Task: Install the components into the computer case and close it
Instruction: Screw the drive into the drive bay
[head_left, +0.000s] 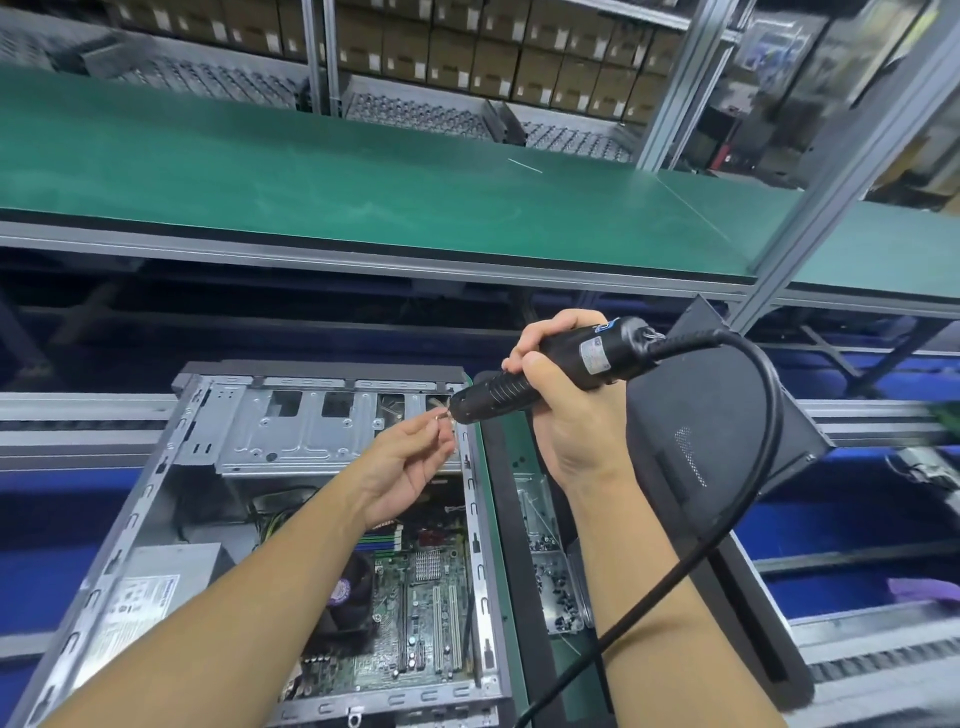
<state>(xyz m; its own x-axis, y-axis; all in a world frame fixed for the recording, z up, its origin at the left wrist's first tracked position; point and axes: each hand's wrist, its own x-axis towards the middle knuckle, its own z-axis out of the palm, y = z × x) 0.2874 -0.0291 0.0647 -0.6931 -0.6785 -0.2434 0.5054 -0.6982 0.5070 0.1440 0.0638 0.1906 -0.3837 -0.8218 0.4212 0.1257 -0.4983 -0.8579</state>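
An open computer case (130, 519) lies on its side below me, with the motherboard (426, 613), a fan cooler (348, 603) and the power supply (140, 597) inside. My right hand (566, 410) grips a black electric screwdriver (566, 364) held level above the case's right rim, its cable (737, 499) looping down to the right. My left hand (410, 462) pinches a small screw (443, 414) right at the screwdriver's tip. The black side panel (717, 441) leans beside the case on the right.
A metal tray of loose screws (556, 587) sits right of the case. A green shelf (363, 182) runs across above, with an aluminium post (831, 192) at right. Blue bins (831, 525) and conveyor rails (78, 415) flank the case.
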